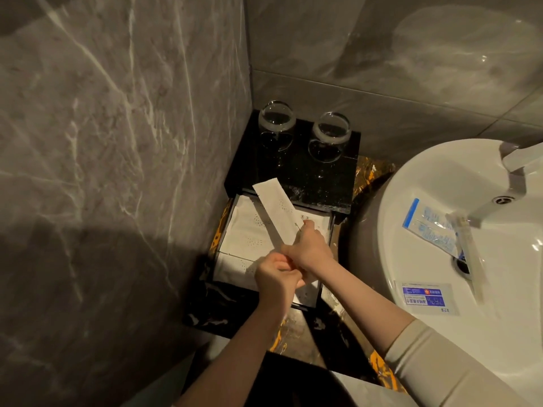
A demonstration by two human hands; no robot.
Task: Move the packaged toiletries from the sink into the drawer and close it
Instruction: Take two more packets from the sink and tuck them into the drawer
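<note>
A black drawer [326, 251] stands pulled open below a black box top, with several white packets [244, 230] lying flat inside. Over it, my right hand [308, 248] grips a long white packet [274, 207] that slants up to the left. My left hand [274, 277] is closed on the lower end of a white packet just beneath the right hand. In the white sink [411, 195] at the right lie a clear blue-printed packet [432, 227], a thin clear wrapped stick [470, 254] and a white-and-blue sachet [426, 298].
Two clear glasses [329, 136] stand on the black box top [320, 171] behind the drawer. Grey marble walls [117, 142] close in on the left and behind. A chrome tap [511, 177] hangs over the sink. The counter [379, 368] is dark with orange veins.
</note>
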